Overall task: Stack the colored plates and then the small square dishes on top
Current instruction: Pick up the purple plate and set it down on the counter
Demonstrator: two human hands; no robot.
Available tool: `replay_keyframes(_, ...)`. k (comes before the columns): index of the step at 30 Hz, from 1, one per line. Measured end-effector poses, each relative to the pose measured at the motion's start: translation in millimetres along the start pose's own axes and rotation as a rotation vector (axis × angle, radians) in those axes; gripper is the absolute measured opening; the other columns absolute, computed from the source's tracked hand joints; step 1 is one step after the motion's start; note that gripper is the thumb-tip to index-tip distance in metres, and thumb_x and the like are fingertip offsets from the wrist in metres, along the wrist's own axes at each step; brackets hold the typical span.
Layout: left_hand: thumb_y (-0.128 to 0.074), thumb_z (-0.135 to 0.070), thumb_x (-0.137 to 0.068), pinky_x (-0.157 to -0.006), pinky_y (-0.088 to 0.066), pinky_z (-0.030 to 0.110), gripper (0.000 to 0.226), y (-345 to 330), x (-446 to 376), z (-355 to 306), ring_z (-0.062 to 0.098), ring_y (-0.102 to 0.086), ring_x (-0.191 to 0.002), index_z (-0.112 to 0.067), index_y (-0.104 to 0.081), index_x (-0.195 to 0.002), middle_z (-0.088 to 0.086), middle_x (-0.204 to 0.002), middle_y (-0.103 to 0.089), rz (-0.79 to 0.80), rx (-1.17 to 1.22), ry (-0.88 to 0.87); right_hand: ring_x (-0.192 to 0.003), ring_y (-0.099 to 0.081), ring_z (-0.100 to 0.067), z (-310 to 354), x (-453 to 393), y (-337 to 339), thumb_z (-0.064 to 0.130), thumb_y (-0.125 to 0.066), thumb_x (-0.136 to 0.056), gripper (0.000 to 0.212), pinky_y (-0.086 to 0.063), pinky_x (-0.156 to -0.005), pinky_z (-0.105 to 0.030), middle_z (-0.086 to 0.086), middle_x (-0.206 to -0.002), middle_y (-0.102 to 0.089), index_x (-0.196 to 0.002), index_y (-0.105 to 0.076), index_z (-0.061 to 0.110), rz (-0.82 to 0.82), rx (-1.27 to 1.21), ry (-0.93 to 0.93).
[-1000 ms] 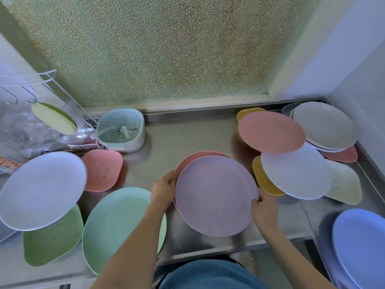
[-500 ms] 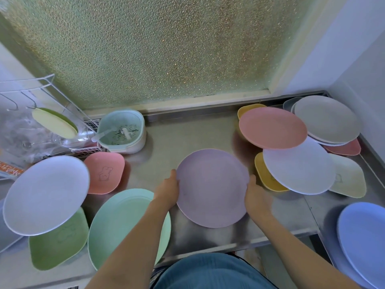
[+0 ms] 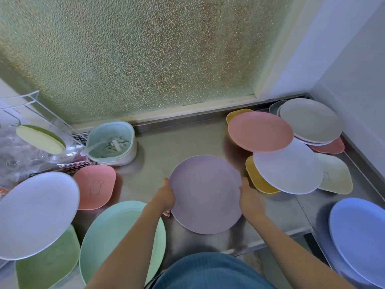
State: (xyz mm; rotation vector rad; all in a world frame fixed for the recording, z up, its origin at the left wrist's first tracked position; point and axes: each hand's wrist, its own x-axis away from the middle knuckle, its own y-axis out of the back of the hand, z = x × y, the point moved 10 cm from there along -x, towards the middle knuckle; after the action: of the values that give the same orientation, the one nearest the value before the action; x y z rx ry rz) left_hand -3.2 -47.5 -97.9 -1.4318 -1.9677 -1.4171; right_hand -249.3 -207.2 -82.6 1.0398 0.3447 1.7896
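Head view: purple plate [image 3: 206,193] at centre of tabletop [image 3: 166,147], both hands on it.
Left hand [image 3: 165,196] and right hand [image 3: 249,198] each grip an opposite rim, fingers curled on the edge. Risk: unevenly seated plate may slide; tilted heap around pink plate [image 3: 260,131] nearby could topple if nudged.

Soft daylight is coming through the frosted window [image 3: 135,55] at twelve o'clock; the steel counter [image 3: 181,142] is glaring faintly; wide-angle distortion is bending edges.
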Motion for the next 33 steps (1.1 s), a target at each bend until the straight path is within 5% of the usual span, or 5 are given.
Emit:
replay_keyframes(4,-0.021,-0.006,-0.09,-0.035,-0.044,0.029,0.036,1.7,2.2,-2.0,0.026,-0.051,-0.044,-0.006,-0.018,-0.126,0.02,-0.07,-0.051,-0.006,-0.033,0.023,-0.094,-0.056,-0.028,0.2,-1.0,3.6,0.035,-0.026,-0.099,0.029,-0.039,-0.082,-0.037,-0.01,-0.105,-0.062,-0.121,-0.04,0.022,-0.007,0.247,0.117)
replay_keyframes(6,-0.021,-0.006,-0.088,-0.039,-0.049,0.031,0.035,-0.3,1.1,-5.8,0.027,-0.054,-0.044,-0.004,-0.026,-0.122,0.022,-0.068,-0.055,0.004,-0.028,0.016,-0.087,-0.052,-0.023,-7.6,1.8,2.2,0.034,-0.022,-0.101,0.023,-0.038,-0.085,-0.038,-0.007,-0.102,-0.061,-0.106,-0.042,0.026,0.023,0.227,0.108)
replay_keyframes(18,-0.027,-0.011,-0.098,-0.066,-0.053,0.041,0.031,-8.3,19.0,-5.2,0.041,-0.066,-0.076,0.005,-0.041,-0.12,0.022,-0.085,-0.058,-0.123,0.007,0.095,-0.068,-0.062,-0.017,7.0,3.5,43.9,0.042,-0.031,-0.098,0.039,-0.056,-0.068,-0.034,0.001,-0.075,-0.064,-0.077,-0.055,0.02,-0.126,0.554,0.347)
replay_keyframes(24,-0.028,0.001,-0.089,-0.05,-0.056,0.036,0.03,-28.1,27.8,23.8,0.027,-0.062,-0.04,0.011,-0.054,-0.078,0.02,-0.042,-0.059,0.007,0.299,0.32,-0.067,-0.059,-0.018,27.8,3.6,31.4,0.038,-0.034,-0.098,0.037,-0.051,-0.065,-0.031,0.002,-0.071,-0.058,-0.071,-0.051,0.019,-0.05,0.579,0.478)
replay_keyframes(33,-0.034,-0.003,-0.089,-0.043,-0.052,0.027,0.034,-41.5,44.0,23.6,0.022,-0.058,-0.029,0.006,-0.055,-0.064,0.016,-0.036,-0.058,0.009,0.406,0.382,-0.074,-0.059,-0.026,56.2,-10.2,64.4,0.031,-0.043,-0.095,0.019,-0.046,-0.06,-0.034,-0.002,-0.083,-0.062,-0.091,-0.055,0.017,-0.172,0.545,0.625)
